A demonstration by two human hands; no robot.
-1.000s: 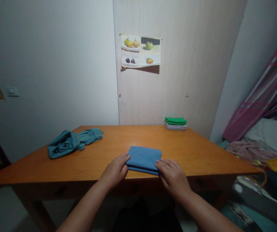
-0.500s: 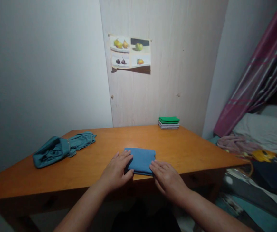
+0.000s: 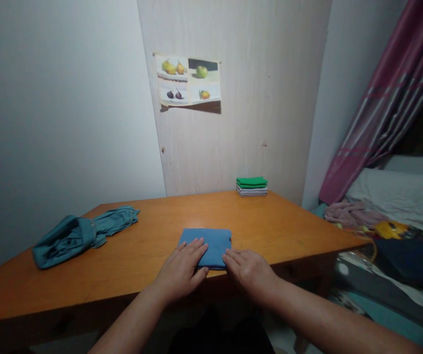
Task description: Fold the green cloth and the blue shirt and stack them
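Note:
A blue folded cloth [image 3: 215, 243] lies flat near the front edge of the wooden table [image 3: 152, 241]. Across its left part rests my left hand [image 3: 184, 268], palm down with the fingers stretched out and the thumb apart. My right hand [image 3: 250, 270] touches the cloth's right front corner with its fingertips, fingers straight and side by side. Neither hand grips the cloth. Part of the cloth's left side is covered by my left hand.
On the table's left lies a crumpled teal garment [image 3: 82, 236]. A stack of folded green and grey cloths [image 3: 252, 187] stands at the back right. Right of the table are a pink curtain [image 3: 359, 113], a mauve cloth [image 3: 351, 214] and a yellow item [image 3: 390, 228].
My left hand has slid further right over the blue cloth. My right hand stays at its right front corner. The whole view has shifted slightly.

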